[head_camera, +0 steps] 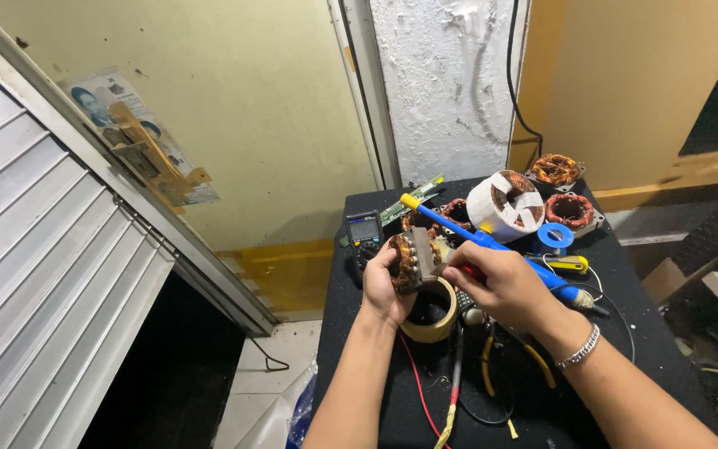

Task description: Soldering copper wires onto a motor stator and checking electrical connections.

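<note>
Looking down from head height, we saw two bare hands working over a small black desk [625, 274] pushed against a yellow wall. Our left hand [384, 287] was closed around a stator [413, 259], a small metal block wound with copper wire, held just above a roll of tan tape [435, 320] that lay flat on the desk. The left grip was firm, with fingers wrapped behind the stator and the thumb at its front.

Our right hand [504, 283] was closed in a pen-like grip around a red-handled tool; its tip met the stator's right side, though the tip itself was too small to make out. A bracelet [579, 349] circled the right wrist. A blue soldering iron [492, 243] with a yellow end lay slanted behind the right hand, and we could not tell whether the hand touched it.

Behind the hands sat a multimeter [365, 230], a green circuit board [413, 199], a white drum-shaped winding [504, 204], two more copper stators [563, 189] and a blue tape roll [555, 237]. Red, black and yellow leads [459, 382] trailed towards the desk's near edge. A grey roller shutter [43, 274] filled the left side.
</note>
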